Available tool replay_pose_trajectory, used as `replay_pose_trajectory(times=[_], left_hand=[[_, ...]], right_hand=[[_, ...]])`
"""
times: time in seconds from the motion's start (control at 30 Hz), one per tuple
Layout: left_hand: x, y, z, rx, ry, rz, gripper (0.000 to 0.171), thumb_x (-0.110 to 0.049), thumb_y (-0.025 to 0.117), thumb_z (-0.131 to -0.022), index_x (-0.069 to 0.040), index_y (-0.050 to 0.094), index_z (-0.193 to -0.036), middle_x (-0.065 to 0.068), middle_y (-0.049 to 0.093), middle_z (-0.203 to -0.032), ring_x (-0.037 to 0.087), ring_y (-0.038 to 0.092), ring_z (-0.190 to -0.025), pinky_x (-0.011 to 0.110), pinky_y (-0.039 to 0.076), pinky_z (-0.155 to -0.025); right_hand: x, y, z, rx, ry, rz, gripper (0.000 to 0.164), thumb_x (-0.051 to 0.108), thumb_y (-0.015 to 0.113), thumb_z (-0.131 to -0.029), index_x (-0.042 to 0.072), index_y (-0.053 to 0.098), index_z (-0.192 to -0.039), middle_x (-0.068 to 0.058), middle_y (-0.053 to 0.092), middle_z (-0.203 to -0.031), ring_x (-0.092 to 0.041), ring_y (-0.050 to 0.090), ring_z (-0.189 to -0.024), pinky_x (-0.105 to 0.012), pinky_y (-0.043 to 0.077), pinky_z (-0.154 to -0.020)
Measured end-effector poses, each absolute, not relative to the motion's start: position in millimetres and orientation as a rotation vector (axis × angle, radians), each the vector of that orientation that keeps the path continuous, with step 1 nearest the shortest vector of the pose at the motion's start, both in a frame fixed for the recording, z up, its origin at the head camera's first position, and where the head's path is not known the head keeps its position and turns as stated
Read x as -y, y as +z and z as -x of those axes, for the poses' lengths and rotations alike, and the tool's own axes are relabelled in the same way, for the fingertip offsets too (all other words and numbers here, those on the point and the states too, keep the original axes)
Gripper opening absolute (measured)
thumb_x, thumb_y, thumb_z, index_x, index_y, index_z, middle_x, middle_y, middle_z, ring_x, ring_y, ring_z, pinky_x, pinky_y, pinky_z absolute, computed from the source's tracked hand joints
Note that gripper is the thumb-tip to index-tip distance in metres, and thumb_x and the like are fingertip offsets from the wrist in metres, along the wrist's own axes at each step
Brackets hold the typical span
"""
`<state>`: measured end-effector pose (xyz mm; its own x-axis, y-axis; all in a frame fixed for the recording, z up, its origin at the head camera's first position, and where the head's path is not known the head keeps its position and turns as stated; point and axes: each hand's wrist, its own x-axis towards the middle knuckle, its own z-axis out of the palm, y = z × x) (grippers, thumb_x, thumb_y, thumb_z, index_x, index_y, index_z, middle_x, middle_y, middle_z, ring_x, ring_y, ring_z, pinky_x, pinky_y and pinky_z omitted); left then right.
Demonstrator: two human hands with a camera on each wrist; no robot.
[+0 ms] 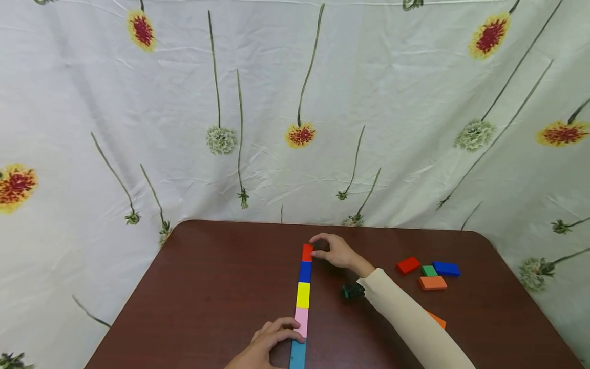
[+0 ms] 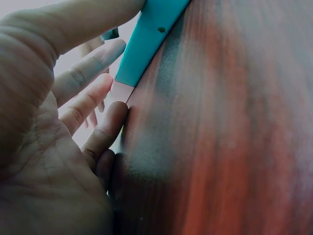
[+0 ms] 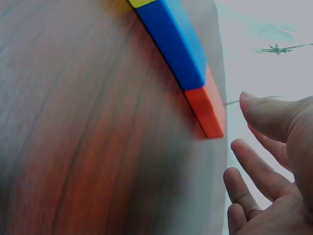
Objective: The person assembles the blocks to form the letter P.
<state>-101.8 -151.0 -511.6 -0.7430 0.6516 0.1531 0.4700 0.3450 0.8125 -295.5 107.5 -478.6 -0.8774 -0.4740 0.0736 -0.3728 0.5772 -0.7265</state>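
Five flat rectangular blocks (image 1: 303,295) already line up at lower centre, left grip (image 1: 264,346) relaxed at the pink block (image 1: 301,318), right grip (image 1: 339,252) released beside the far red block (image 1: 307,253), while several loose coloured blocks (image 1: 432,283) remain at right.

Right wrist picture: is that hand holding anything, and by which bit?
No, nothing's held. The right hand is open, its thumb and fingers spread beside the end of the red block, with a gap in between.
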Motion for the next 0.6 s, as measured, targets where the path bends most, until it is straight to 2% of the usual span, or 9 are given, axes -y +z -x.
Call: replay_pose_trajectory(times=[0.37, 0.6], left_hand=[[151, -514, 100, -2.438, 1.349, -1.001, 0.051, -0.034, 0.087, -0.076, -0.032, 0.065, -0.122, -0.004, 0.053, -0.135, 0.003, 0.038, -0.109, 0.038, 0.033, -0.08], [150, -514, 101, -2.448, 1.353, -1.017, 0.052, -0.035, 0.088, -0.075, -0.031, 0.065, -0.121, -0.003, 0.053, -0.133, 0.003, 0.038, -0.108, 0.038, 0.032, -0.08]], right_hand=[[-147, -464, 292, -2.657, -1.193, 0.711, 0.032, 0.02, 0.07, -0.095, 0.008, 0.066, -0.124, -0.01, 0.065, -0.129, -0.033, 0.056, -0.124, -0.054, 0.042, -0.106], [-182, -454, 284, -2.664, -1.18, 0.749, 0.034, 0.02, 0.07, -0.095, 0.004, 0.065, -0.125, -0.011, 0.064, -0.132, -0.037, 0.052, -0.13, -0.058, 0.039, -0.108]])
